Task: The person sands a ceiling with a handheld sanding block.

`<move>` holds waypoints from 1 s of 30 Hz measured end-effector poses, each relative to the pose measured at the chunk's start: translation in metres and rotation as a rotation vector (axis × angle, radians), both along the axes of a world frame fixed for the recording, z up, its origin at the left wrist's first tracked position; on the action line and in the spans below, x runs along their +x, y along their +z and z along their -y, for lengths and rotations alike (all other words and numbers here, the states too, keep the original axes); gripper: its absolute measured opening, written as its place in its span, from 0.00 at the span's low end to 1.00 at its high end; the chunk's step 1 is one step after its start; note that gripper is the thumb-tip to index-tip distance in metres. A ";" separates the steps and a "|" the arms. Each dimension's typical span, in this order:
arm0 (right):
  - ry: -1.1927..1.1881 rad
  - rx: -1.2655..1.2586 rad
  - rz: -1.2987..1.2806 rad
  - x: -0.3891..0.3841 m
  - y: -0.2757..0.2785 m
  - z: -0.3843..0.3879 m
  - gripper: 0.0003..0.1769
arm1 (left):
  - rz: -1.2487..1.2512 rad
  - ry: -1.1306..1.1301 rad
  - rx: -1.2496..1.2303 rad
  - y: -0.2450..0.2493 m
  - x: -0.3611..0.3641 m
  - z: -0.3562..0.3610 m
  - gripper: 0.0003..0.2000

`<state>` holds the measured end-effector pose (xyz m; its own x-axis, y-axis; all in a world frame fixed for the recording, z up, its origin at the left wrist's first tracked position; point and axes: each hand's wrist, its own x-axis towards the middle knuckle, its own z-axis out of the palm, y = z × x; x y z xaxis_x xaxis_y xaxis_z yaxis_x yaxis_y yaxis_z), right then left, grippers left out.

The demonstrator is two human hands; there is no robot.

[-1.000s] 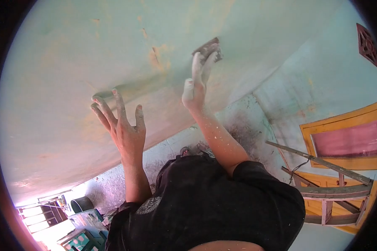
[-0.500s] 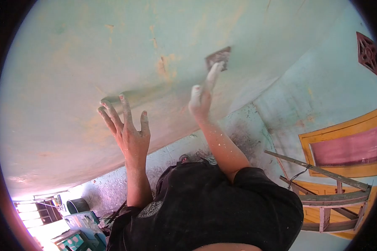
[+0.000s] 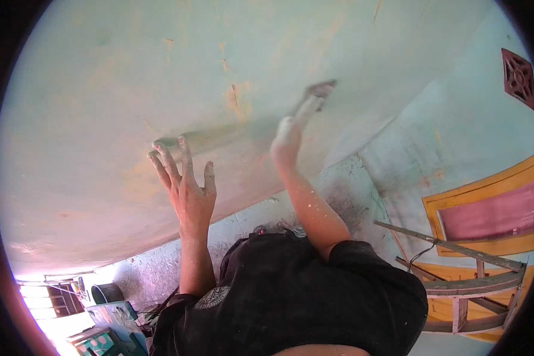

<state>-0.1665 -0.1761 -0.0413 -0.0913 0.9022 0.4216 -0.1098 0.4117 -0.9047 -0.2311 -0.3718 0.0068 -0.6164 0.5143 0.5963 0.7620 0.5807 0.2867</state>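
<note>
A small flat dark square piece (image 3: 321, 90), smeared by motion, lies against the pale green wall (image 3: 118, 89). My right hand (image 3: 291, 136), coated in white dust or paste, holds it with fingers stretched up along it; its exact kind is blurred. To the left, my left hand (image 3: 188, 187) rests its fingertips near the wall surface, fingers spread and dusted white, with nothing in them. Between and above the hands the wall carries yellowish patches and a thin brown crack (image 3: 234, 95). White specks dot my right forearm.
A wooden frame (image 3: 474, 285) stands at the right, before a yellow-framed pink panel (image 3: 492, 210). A dark red vent block (image 3: 517, 79) sits in the side wall. At lower left are a dark bucket (image 3: 107, 293) and a green patterned box (image 3: 98, 343).
My right hand has shifted slightly right and down with the dark piece, which now looks tilted. My left hand appears a little further right, still spread, as the whole view shifts slightly.
</note>
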 end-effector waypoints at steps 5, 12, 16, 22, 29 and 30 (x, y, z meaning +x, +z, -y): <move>0.076 0.181 0.118 -0.002 -0.040 -0.006 0.36 | 0.000 -0.027 -0.004 -0.003 0.000 0.005 0.36; 0.005 -0.429 -0.315 0.005 -0.011 -0.036 0.36 | 0.055 -0.037 -0.036 -0.008 0.000 0.009 0.37; 0.001 0.160 -0.063 -0.003 -0.005 -0.002 0.36 | 0.057 -0.036 -0.026 -0.010 0.000 0.007 0.38; 0.027 -0.032 0.068 -0.008 -0.071 0.003 0.36 | 0.032 -0.038 -0.007 -0.007 -0.001 0.010 0.36; 0.071 -0.496 -0.279 -0.005 -0.001 -0.027 0.38 | 0.064 -0.065 -0.054 -0.009 -0.007 0.012 0.36; 0.002 -0.169 -0.180 -0.010 0.000 -0.031 0.38 | 0.054 -0.067 -0.045 -0.009 -0.009 0.011 0.37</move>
